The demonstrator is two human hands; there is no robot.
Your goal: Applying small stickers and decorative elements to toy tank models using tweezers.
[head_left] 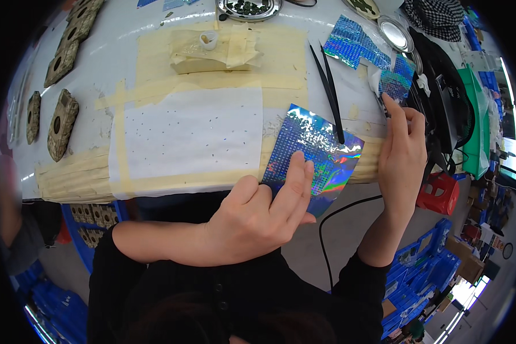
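My left hand (269, 209) holds a shiny blue holographic sticker sheet (332, 143) at the table's front edge, its fingers on top and part of its lower corner past the edge. My right hand (404, 146) reaches over the table's right side. Its fingers are bent in a pinch at the lower corner of a smaller holographic sheet piece (397, 85); the thumb is mostly hidden. Black tweezers (329, 92) lie between the hands, tips pointing away, their near end over the larger sheet. Left of that sheet, a white paper (189, 137) taped down carries many tiny dark specks.
Beyond the paper, a tape-covered block (212, 60) bears a small white cup (208, 40). Camouflage-patterned cases (62, 125) lie at the left. A round metal tray (249, 8) holds dark green pieces. Another holographic sheet (355, 43), a black bag (441, 86) and a green bin (473, 126) are at right.
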